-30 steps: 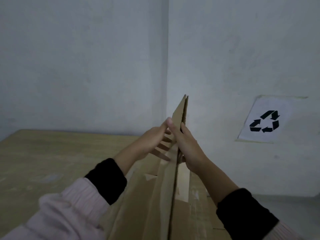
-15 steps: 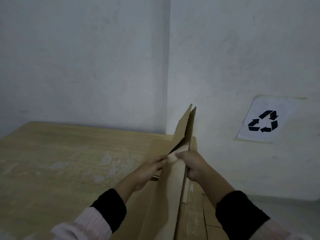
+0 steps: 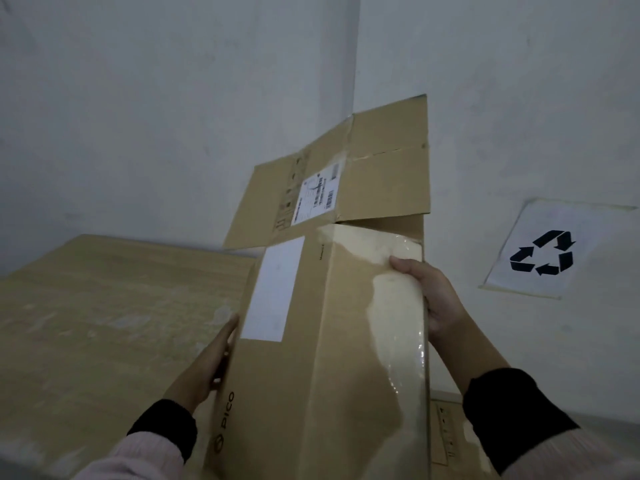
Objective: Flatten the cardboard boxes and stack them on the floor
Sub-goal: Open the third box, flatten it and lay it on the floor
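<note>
I hold a flattened brown cardboard box (image 3: 329, 358) broad side up in front of me. It bears a white label, the word PICO and a pale strip of torn tape. My left hand (image 3: 207, 362) grips its left edge, fingers underneath. My right hand (image 3: 433, 292) clasps the right edge near the top, thumb on the taped face. The box's upper flaps (image 3: 374, 174) with a shipping label stand unfolded against the wall corner.
A wooden table (image 3: 104, 323) spreads to the left, under the box. White walls meet in a corner behind. A paper sheet with a recycling sign (image 3: 543, 252) is stuck on the right wall. Another flat cardboard piece (image 3: 446, 431) lies at lower right.
The cardboard was edge-on to me with both hands pinching it near the middle; now it is turned broad face toward me, and my hands have spread to its left and right edges.
</note>
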